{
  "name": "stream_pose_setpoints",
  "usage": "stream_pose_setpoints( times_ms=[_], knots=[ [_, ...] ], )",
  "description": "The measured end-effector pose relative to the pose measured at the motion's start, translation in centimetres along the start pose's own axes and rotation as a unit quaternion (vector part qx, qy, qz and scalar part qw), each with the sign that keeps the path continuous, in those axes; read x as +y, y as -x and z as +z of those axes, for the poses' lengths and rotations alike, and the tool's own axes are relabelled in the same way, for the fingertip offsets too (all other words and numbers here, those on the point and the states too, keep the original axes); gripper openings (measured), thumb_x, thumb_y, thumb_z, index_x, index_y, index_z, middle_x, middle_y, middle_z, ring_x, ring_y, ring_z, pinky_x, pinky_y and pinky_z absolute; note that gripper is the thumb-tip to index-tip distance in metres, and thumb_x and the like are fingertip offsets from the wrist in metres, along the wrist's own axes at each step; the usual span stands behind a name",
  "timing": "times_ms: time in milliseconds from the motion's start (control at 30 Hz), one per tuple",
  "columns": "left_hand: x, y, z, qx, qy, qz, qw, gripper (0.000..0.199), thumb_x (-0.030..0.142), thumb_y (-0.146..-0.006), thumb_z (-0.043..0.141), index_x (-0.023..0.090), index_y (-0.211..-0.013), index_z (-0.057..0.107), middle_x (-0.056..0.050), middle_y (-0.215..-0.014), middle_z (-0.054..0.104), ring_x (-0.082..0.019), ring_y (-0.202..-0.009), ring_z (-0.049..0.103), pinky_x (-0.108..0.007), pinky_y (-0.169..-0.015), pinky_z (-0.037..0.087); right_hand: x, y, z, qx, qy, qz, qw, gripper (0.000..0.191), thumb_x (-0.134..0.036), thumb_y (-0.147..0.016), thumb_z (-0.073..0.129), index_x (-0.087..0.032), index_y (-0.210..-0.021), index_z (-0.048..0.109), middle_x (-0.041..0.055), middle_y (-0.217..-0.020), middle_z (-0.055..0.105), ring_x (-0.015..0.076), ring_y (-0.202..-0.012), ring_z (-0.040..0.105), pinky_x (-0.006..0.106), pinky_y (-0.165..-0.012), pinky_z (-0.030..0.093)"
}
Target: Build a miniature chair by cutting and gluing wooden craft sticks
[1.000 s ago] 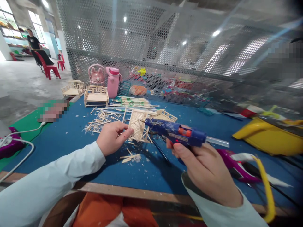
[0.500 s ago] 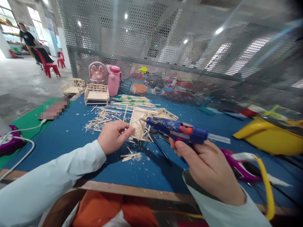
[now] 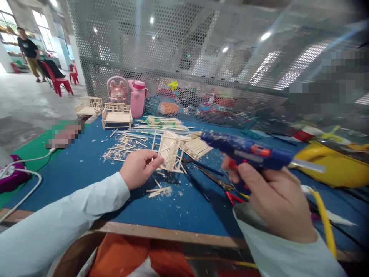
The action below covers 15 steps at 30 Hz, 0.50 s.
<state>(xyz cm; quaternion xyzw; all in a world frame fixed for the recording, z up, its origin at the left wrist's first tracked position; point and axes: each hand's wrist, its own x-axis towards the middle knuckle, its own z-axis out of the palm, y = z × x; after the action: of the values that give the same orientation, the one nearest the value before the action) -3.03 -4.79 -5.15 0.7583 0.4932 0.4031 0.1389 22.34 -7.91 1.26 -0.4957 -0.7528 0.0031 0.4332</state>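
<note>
My left hand (image 3: 140,167) pinches the left edge of a small model made of thin wooden sticks (image 3: 170,149), holding it tilted just over the table. In my right hand (image 3: 272,196) is a blue hot glue gun (image 3: 245,149), its nozzle pointing left and a clear glue stick (image 3: 309,165) jutting from its back. The nozzle is apart from the model, up and to its right. Behind the model lies a flat panel of sticks (image 3: 198,147). Pliers with red handles (image 3: 230,192) rest on the table, partly behind my right hand.
Loose sticks and scraps (image 3: 127,145) lie left of the model. Two finished-looking stick models (image 3: 117,117) and a pink bottle (image 3: 137,100) stand at the back left, before a perforated metal screen (image 3: 187,46). A yellow container (image 3: 328,163) sits right. A person (image 3: 29,52) stands far left.
My right hand has drawn the glue gun away from the model to the right, uncovering the panel and pliers. My left hand keeps its hold. The distant person has shifted slightly left.
</note>
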Motion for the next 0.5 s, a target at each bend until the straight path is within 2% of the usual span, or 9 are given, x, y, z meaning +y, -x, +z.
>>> stream_pose_setpoints(
  times_ms=[67, 100, 133, 167, 233, 267, 367, 433, 500],
  knots=[
    [-0.1, 0.1, 0.4, -0.027, -0.003, -0.004, 1.0, 0.03, 0.035, -0.087, 0.05, 0.016, -0.073, 0.069, -0.001, -0.06, 0.061, -0.012, -0.057, 0.05, -0.023, -0.056, 0.034, 1.7, -1.4, 0.4, 0.011, 0.056, 0.008, 0.998, 0.034, -0.044, -0.09, 0.042, -0.021, -0.08, 0.066, 0.0076, -0.069, 0.066, 0.0229, -0.066, 0.062, 0.035, -0.063, 0.049],
    [-0.1, 0.1, 0.7, -0.04, -0.003, -0.004, 0.999, 0.029, 0.034, -0.087, 0.051, 0.016, -0.074, 0.07, -0.001, -0.061, 0.063, -0.012, -0.057, 0.051, -0.023, -0.056, 0.035, 2.6, -2.2, 0.9, 0.009, 0.084, 0.001, 0.996, 0.033, -0.043, -0.088, 0.042, -0.02, -0.083, 0.066, 0.0104, -0.078, 0.069, 0.0257, -0.074, 0.064, 0.037, -0.069, 0.049],
    [-0.2, 0.1, 0.9, -0.054, -0.003, -0.003, 0.999, 0.028, 0.033, -0.087, 0.051, 0.016, -0.076, 0.07, -0.002, -0.063, 0.064, -0.012, -0.057, 0.052, -0.023, -0.056, 0.035, 3.6, -3.1, 1.5, -0.009, 0.107, 0.0, 0.994, 0.031, -0.041, -0.086, 0.044, -0.019, -0.09, 0.065, 0.0125, -0.088, 0.07, 0.028, -0.081, 0.066, 0.038, -0.072, 0.049],
    [-0.2, 0.1, 1.2, -0.071, -0.004, -0.002, 0.997, 0.027, 0.032, -0.087, 0.052, 0.017, -0.077, 0.071, -0.002, -0.065, 0.066, -0.012, -0.059, 0.054, -0.023, -0.057, 0.037, 4.6, -3.9, 2.2, -0.038, 0.139, 0.009, 0.989, 0.033, -0.037, -0.086, 0.043, -0.017, -0.105, 0.062, 0.0143, -0.099, 0.07, 0.0296, -0.087, 0.066, 0.039, -0.073, 0.049],
    [-0.3, 0.1, 1.7, -0.105, -0.009, 0.001, 0.994, 0.025, 0.03, -0.087, 0.053, 0.017, -0.076, 0.071, -0.002, -0.068, 0.067, -0.013, -0.061, 0.057, -0.023, -0.059, 0.039, 6.5, -5.3, 3.9, -0.102, 0.203, 0.013, 0.974, 0.047, -0.029, -0.085, 0.04, -0.011, -0.128, 0.047, 0.0195, -0.117, 0.065, 0.0316, -0.093, 0.065, 0.041, -0.076, 0.049],
    [-0.3, 0.1, 1.8, -0.119, -0.012, 0.001, 0.993, 0.024, 0.03, -0.087, 0.053, 0.018, -0.075, 0.071, -0.002, -0.068, 0.068, -0.013, -0.062, 0.057, -0.023, -0.06, 0.04, 7.3, -5.8, 4.8, -0.134, 0.227, 0.013, 0.965, 0.051, -0.026, -0.085, 0.039, -0.009, -0.133, 0.041, 0.0211, -0.122, 0.062, 0.0322, -0.096, 0.065, 0.042, -0.077, 0.049],
    [-0.2, 0.2, 1.8, -0.14, -0.028, -0.009, 0.99, 0.023, 0.034, -0.085, 0.055, 0.017, -0.084, 0.071, -0.005, -0.072, 0.067, -0.017, -0.065, 0.058, -0.027, -0.062, 0.044, 9.4, -6.6, 7.0, -0.195, 0.25, 0.016, 0.948, 0.049, -0.022, -0.082, 0.041, -0.008, -0.129, 0.045, 0.022, -0.117, 0.064, 0.0314, -0.094, 0.065, 0.04, -0.077, 0.049],
    [-0.2, 0.4, 1.1, -0.138, -0.039, -0.02, 0.989, 0.03, 0.032, -0.084, 0.053, 0.013, -0.103, 0.067, -0.008, -0.08, 0.067, -0.02, -0.071, 0.06, -0.031, -0.067, 0.047, 10.4, -6.8, 8.0, -0.206, 0.241, 0.016, 0.948, 0.047, -0.018, -0.078, 0.046, -0.008, -0.124, 0.05, 0.0205, -0.113, 0.067, 0.029, -0.093, 0.066, 0.037, -0.076, 0.051],
    [-0.3, 0.8, 0.1, -0.124, -0.034, -0.017, 0.992, 0.04, 0.024, -0.086, 0.042, 0.009, -0.12, 0.058, -0.011, -0.091, 0.067, -0.022, -0.082, 0.06, -0.035, -0.077, 0.049, 10.9, -6.9, 8.2, -0.197, 0.228, 0.008, 0.953, 0.049, -0.013, -0.072, 0.05, -0.008, -0.121, 0.053, 0.0197, -0.113, 0.067, 0.027, -0.094, 0.066, 0.035, -0.078, 0.051]
  ],
)
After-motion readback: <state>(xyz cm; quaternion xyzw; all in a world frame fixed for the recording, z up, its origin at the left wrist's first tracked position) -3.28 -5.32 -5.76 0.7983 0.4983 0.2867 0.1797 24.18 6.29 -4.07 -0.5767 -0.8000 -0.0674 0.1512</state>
